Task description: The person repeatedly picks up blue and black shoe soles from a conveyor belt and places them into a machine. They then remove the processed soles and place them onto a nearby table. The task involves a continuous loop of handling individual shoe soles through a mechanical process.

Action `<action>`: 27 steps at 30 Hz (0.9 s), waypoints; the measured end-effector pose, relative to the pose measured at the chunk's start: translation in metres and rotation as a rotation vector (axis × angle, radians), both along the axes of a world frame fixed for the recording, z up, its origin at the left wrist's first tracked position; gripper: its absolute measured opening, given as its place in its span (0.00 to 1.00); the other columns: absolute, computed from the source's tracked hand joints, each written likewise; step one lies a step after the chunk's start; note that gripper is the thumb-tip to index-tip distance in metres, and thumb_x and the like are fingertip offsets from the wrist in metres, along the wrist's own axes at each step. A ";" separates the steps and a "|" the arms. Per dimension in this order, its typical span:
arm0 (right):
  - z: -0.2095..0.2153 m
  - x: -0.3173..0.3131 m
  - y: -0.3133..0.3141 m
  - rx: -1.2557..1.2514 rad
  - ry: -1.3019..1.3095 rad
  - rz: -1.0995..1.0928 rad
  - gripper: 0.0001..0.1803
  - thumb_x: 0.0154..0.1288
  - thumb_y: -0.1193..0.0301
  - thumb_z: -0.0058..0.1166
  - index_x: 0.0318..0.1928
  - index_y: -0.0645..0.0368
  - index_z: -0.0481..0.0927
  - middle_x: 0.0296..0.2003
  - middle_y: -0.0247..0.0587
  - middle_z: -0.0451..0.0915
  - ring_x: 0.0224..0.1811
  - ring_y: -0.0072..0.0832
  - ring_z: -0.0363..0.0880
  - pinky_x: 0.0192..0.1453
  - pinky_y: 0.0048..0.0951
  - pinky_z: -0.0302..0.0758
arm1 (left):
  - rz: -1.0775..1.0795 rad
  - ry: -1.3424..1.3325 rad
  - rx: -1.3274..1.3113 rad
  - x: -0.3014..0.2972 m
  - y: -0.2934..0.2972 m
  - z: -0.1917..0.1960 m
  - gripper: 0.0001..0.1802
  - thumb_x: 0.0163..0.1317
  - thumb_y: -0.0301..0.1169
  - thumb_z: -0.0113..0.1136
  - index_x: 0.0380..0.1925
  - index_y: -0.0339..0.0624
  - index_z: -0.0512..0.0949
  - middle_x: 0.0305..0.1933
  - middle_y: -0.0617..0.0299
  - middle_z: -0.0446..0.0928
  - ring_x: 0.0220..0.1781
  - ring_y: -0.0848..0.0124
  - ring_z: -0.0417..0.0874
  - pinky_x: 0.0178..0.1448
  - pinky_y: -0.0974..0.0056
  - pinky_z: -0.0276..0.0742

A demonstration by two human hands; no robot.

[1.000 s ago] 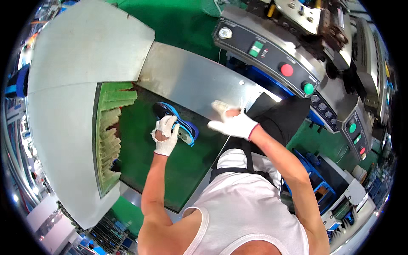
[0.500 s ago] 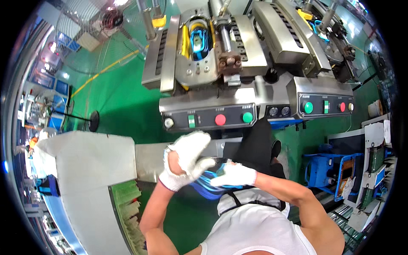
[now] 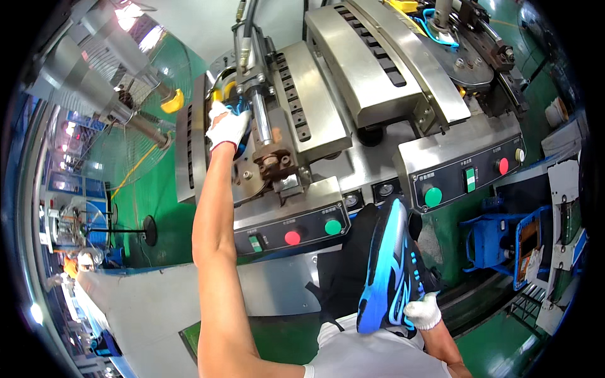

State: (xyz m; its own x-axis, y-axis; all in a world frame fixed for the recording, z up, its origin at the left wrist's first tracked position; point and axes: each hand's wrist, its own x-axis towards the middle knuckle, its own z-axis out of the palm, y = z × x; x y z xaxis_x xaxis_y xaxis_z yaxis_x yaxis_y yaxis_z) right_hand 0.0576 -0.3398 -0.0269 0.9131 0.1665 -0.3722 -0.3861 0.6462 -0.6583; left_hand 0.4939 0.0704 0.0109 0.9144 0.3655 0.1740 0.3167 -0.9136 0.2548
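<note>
My right hand, in a white knit glove, grips a blue and black sneaker by its side near my lap. The sneaker is on its side, its light blue sole edge and cut-out side pattern showing. My left arm stretches forward into the left metal press. There my gloved left hand is closed round another blue shoe seated in the press; its fingertips are partly hidden. Yellow pads sit just beyond that hand.
A control panel with red and green buttons fronts the left press. A second press stands to the right with its own panel. Grey table at left; blue rack at right. Wire fan and yellow-tipped posts at far left.
My left hand has left the sneaker at my lap and reached forward into the press. The sneaker is now turned up in my right hand, which has shifted right. My view has turned.
</note>
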 end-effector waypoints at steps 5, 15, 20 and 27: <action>-0.022 -0.031 -0.024 -0.055 0.119 -0.049 0.55 0.52 0.77 0.73 0.81 0.63 0.61 0.69 0.43 0.74 0.62 0.32 0.74 0.67 0.38 0.71 | -0.022 0.147 0.020 0.031 0.034 0.025 0.43 0.54 0.52 0.75 0.62 0.34 0.73 0.63 0.36 0.80 0.66 0.43 0.82 0.69 0.48 0.79; 0.001 0.017 0.013 -0.212 0.085 0.079 0.48 0.56 0.84 0.68 0.79 0.56 0.66 0.55 0.37 0.82 0.48 0.26 0.82 0.50 0.31 0.80 | -0.205 -0.514 -0.076 -0.186 0.065 0.142 0.35 0.60 0.38 0.79 0.62 0.29 0.77 0.57 0.43 0.84 0.58 0.56 0.85 0.67 0.56 0.78; 0.050 0.080 0.072 -0.316 -0.002 0.104 0.22 0.63 0.81 0.69 0.58 0.63 0.81 0.40 0.37 0.86 0.38 0.23 0.85 0.41 0.27 0.82 | -0.188 -0.507 -0.193 -0.385 0.077 0.083 0.31 0.50 0.22 0.77 0.56 0.36 0.77 0.55 0.51 0.81 0.55 0.58 0.85 0.62 0.57 0.80; 0.134 0.278 0.240 -0.468 -0.503 0.380 0.15 0.63 0.70 0.73 0.48 0.60 0.86 0.40 0.36 0.88 0.38 0.23 0.85 0.42 0.29 0.81 | 0.068 -0.129 -0.276 -0.552 0.105 -0.066 0.28 0.47 0.32 0.80 0.48 0.40 0.79 0.45 0.51 0.81 0.43 0.51 0.86 0.49 0.50 0.82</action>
